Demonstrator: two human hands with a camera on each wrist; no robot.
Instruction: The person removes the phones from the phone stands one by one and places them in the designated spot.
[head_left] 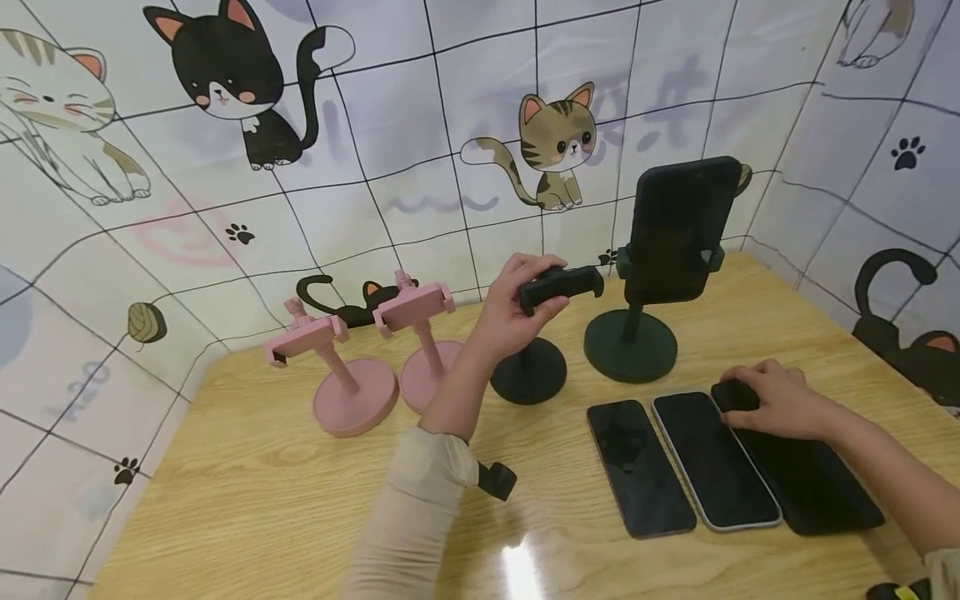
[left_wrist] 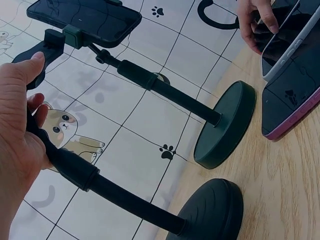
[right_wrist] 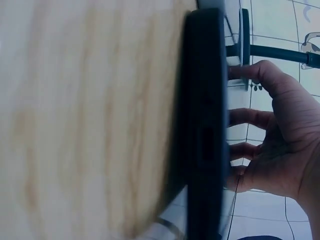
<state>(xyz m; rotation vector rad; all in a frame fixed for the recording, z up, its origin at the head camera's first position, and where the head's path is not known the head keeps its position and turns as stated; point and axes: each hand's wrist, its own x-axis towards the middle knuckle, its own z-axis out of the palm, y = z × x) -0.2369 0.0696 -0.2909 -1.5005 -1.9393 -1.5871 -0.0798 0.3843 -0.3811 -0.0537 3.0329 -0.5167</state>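
Note:
My left hand (head_left: 506, 312) holds a black phone stand (head_left: 562, 287) just under its clamp, the thumb up against the clamp. The clamp has no phone in it, and the stand's round base (head_left: 528, 372) is on the table. My right hand (head_left: 787, 404) bends over the far end of a black smartphone (head_left: 813, 483), thumb on its left edge and fingers across the end. Edge-on and blurred, the same phone (right_wrist: 202, 130) fills the middle of the right wrist view. Left of it lie a white-edged smartphone (head_left: 716, 458) and a pink-edged smartphone (head_left: 641, 467).
A dark green stand (head_left: 630, 346) behind the phones carries an upright black phone (head_left: 682, 229). Two pink stands (head_left: 352, 396) are at the left. A cat-patterned cloth (head_left: 420, 108) hangs behind the wooden table (head_left: 247, 492).

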